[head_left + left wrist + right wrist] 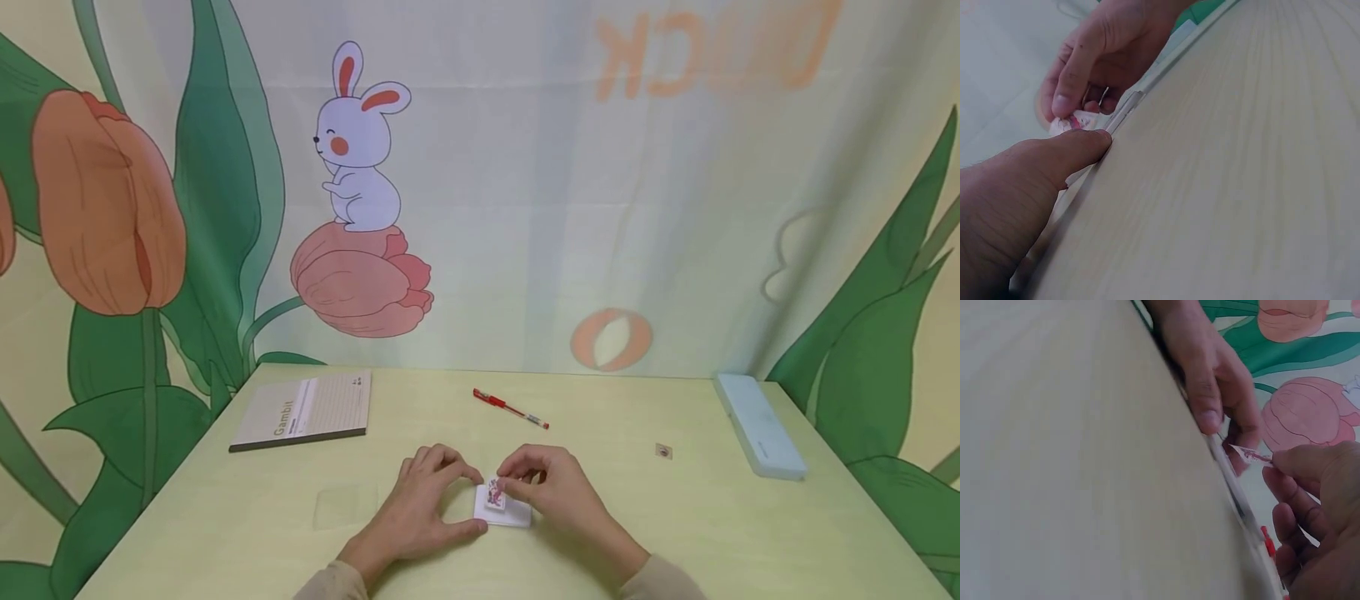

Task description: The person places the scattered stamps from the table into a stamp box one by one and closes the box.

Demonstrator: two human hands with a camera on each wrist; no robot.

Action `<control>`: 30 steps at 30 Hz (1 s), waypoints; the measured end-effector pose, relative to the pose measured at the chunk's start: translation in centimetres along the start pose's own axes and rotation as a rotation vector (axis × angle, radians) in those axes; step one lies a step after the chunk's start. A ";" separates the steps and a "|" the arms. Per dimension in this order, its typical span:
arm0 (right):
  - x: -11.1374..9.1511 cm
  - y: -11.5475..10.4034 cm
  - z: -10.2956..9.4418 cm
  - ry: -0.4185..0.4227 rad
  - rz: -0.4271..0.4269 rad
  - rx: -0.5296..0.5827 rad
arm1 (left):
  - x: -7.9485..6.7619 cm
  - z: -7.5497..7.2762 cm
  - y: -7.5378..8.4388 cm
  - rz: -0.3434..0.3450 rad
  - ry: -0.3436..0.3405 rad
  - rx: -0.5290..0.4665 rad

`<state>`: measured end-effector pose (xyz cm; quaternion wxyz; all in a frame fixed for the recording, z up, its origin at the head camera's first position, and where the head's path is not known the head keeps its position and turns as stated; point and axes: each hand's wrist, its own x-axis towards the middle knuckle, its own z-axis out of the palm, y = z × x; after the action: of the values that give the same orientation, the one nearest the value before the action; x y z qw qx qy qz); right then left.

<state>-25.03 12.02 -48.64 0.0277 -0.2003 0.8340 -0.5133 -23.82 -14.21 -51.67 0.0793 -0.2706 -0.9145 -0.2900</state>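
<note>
While the right hand pinches a small, thin card with a reddish figure between thumb and fingers, the left hand holds the left end of a flat, smooth white pad between thumb and forefinger. The card is tilted over the pad, just right of the left hand's fingertips; whether they touch is hard to tell. Its printed figure is too small to make out. Just left of the left hand lies a see-through, glossy sheet, its outline faint. Beyond both hands is a slim red pen; beyond the left hand, a lined-cover notebook with a dark spine. Right of the right hand sit a tiny brownish square, its mark unreadable, and a long pale-blue case. Both sleeves are cut off below.
</note>
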 end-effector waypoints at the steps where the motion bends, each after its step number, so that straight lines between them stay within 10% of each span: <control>1: -0.1 0.0 0.3 0.000 0.003 -0.002 | 0.0 0.0 0.0 -0.001 -0.002 -0.002; 30: -0.9 1.0 2.2 0.045 -0.104 -0.275 | 0.0 0.1 -0.1 0.019 0.010 0.020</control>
<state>-23.92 10.90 -50.66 -0.0455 -0.2335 0.8854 -0.3993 -23.91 -14.26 -51.81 0.0894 -0.2770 -0.9144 -0.2814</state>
